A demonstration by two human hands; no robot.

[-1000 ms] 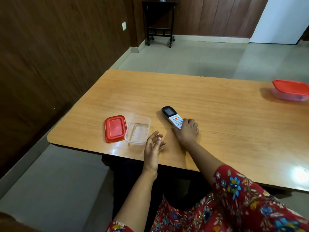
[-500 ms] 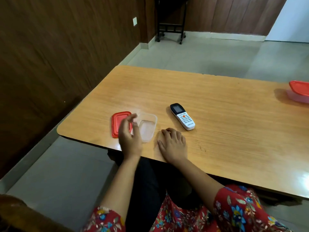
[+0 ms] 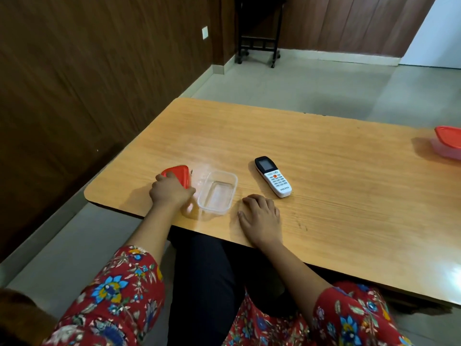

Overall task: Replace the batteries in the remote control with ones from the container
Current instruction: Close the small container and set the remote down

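White and black, the remote (image 3: pixel 273 176) lies face up on the table (image 3: pixel 324 171), screen end far from the person. Right hand (image 3: pixel 261 217) rests flat beside it, fingers loosely spread, holding nothing. Just left sits the clear tub (image 3: pixel 217 192), which looks empty. Left hand (image 3: pixel 170 191) is curled around the red lid (image 3: pixel 180 175) and tips it up; the hand hides much of the lid. Another red-lidded tub (image 3: pixel 447 143) is cut off at the right edge.

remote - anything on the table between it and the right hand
Nothing visible: the right hand lies flat on bare table just short of the remote.
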